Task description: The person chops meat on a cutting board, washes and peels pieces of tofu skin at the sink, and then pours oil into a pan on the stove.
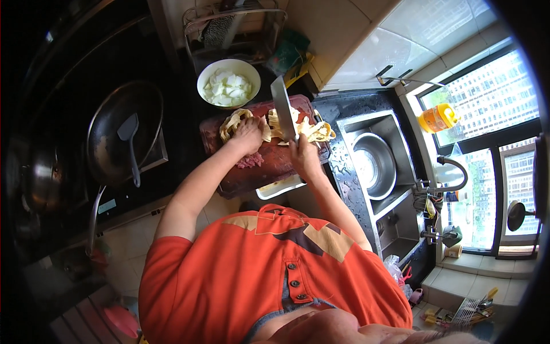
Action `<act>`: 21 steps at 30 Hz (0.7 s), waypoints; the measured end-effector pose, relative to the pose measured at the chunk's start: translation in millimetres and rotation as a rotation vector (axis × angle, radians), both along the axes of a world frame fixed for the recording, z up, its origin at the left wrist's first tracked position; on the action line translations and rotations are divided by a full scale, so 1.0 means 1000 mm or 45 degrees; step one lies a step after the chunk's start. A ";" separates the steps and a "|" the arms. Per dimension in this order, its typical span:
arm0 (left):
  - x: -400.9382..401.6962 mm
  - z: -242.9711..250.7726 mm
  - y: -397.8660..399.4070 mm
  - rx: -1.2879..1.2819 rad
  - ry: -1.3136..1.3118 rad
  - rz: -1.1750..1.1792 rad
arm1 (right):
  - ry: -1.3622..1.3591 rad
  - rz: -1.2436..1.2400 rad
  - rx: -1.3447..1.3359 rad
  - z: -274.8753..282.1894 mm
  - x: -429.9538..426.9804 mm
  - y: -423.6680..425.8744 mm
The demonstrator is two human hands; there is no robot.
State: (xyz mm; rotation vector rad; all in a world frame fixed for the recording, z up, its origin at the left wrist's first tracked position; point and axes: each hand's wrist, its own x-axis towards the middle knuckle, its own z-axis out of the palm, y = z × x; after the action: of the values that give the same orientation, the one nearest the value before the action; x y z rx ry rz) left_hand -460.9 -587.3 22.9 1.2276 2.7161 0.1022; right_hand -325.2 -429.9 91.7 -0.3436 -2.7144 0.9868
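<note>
My right hand (306, 157) grips the handle of a cleaver (282, 103), whose broad blade stands over the reddish-brown cutting board (275, 167). My left hand (249, 135) holds down a bundle of pale yellow folded strips (232, 122), which look like tofu skin. More of these strips (320, 131) lie to the right of the blade. Below my left hand sits a small heap of pink chopped meat (250, 161), partly covered by my wrist. Just beyond the board is a white bowl (203, 81) filled with pale cut vegetable pieces (227, 88).
A wok (103, 142) with a grey spatula (129, 129) rests on the stove at left. At right, a steel basin (386, 172) stands in the sink (406, 176) beneath a faucet (462, 170). A white tray (281, 188) pokes out under the board's near edge. Behind is a wire rack (189, 32).
</note>
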 end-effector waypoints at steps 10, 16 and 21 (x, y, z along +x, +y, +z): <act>-0.012 0.034 0.004 0.017 -0.039 0.095 | -0.105 -0.463 0.469 0.001 0.071 0.130; -0.018 0.039 0.020 -0.193 -0.029 0.219 | -0.275 -0.551 0.581 -0.071 0.053 0.178; -0.017 0.035 0.011 -0.216 0.011 0.208 | -0.197 -0.507 0.531 -0.095 0.044 0.176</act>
State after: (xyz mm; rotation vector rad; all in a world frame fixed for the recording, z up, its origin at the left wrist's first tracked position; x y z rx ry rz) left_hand -478.0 -576.0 58.3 0.9623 2.7622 -0.1121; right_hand -280.8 -253.4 -3.2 -0.8592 -2.7329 0.2899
